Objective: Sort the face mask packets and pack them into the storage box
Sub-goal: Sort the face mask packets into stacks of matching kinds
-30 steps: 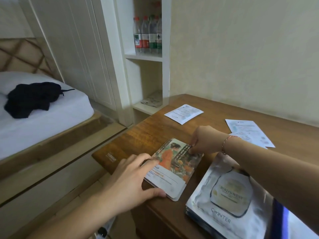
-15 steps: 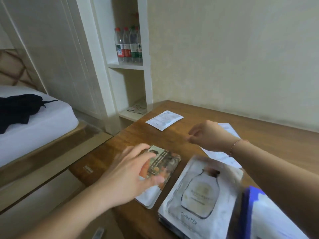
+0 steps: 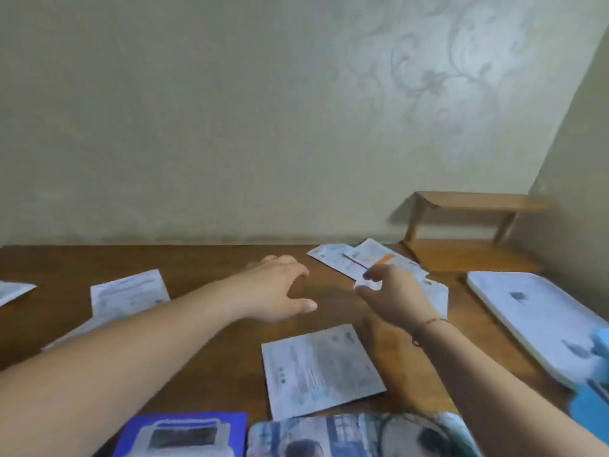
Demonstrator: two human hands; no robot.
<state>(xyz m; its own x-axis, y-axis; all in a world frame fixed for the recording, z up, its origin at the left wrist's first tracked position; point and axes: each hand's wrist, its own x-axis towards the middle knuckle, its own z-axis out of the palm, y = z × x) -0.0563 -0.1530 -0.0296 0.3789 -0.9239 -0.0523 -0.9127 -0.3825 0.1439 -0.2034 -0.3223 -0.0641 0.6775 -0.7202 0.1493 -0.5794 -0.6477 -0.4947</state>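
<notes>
Several white face mask packets lie print-side up on the wooden table point(image 3: 204, 262): one at the left point(image 3: 128, 291), one in the near middle point(image 3: 321, 367), and a loose pile at the back point(image 3: 342, 258). A blue packet point(image 3: 184, 433) and an illustrated packet point(image 3: 346, 433) sit at the near edge. My left hand point(image 3: 280, 288) hovers over bare table with its fingers spread and nothing in it. My right hand point(image 3: 392, 295) is at the back pile, thumb and forefinger pinched on the corner of a white packet with an orange stripe point(image 3: 384, 260). The view is blurred.
A flat white box or lid point(image 3: 534, 318) lies on the right of the table, with a light blue object point(image 3: 596, 374) at the right edge. A small wooden riser shelf point(image 3: 474, 206) stands in the back right corner against the wall.
The view has swung right, away from the bed and shelf. My left hand has left the illustrated packet and both hands have reached toward the back of the table; my right hand has closed on a white packet.
</notes>
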